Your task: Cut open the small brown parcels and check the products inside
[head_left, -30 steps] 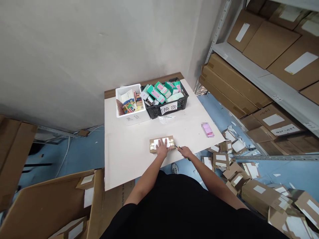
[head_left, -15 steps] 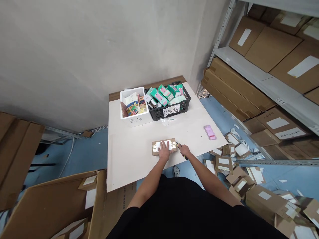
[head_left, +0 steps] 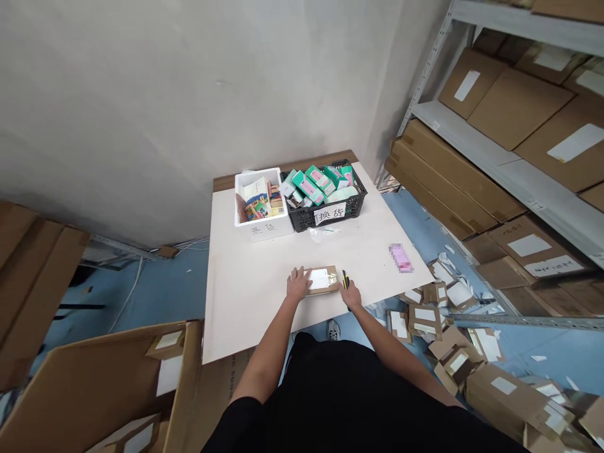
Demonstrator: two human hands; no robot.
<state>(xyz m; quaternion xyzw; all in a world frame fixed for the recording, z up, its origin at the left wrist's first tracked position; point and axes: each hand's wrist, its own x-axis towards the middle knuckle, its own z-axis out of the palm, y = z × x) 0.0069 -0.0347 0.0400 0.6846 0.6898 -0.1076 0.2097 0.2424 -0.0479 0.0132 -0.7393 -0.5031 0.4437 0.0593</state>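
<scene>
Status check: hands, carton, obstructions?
Left hand on left end of carton. Right hand holding cutter beside right end. Carton flat on table. White bin and black basket beyond, out of the way.

A white tub of books stands at the back edge of the worktop, toward its left corner. Just beside it sits a black basket of green-and-pink boxes, with clear plastic in front. A blurred pink item lies near the right edge. Beyond that edge, cartons stand on gray shelves.
</scene>
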